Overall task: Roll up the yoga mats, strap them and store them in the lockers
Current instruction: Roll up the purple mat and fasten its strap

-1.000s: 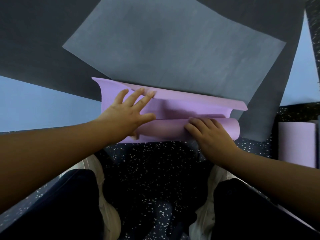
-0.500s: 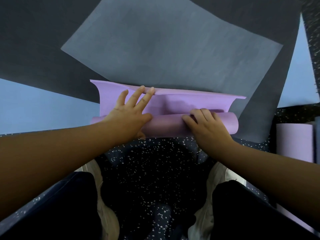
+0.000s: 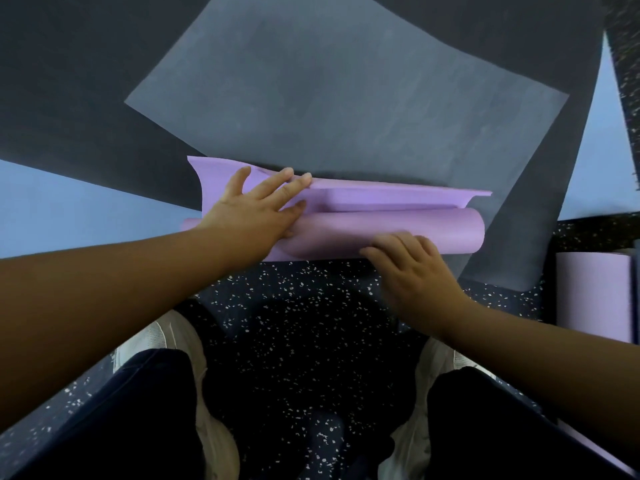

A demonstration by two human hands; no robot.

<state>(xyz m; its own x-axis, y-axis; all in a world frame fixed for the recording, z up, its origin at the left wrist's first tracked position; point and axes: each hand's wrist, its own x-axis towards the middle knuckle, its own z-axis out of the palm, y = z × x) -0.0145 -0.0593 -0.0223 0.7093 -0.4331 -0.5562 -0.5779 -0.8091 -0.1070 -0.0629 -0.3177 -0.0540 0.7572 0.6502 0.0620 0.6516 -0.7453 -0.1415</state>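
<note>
Now I press my flat left hand (image 3: 252,213) and loosely curled right hand (image 3: 412,268), neither gripping, onto the mat (image 3: 391,230) so the roll stays tight.

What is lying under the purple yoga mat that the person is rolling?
Under the half-rolled purple foam yoga mat lies a flat grey mat, itself on a darker mat. The near edge sits beside speckled black floor. What lies directly beneath the roll is covered.
</note>
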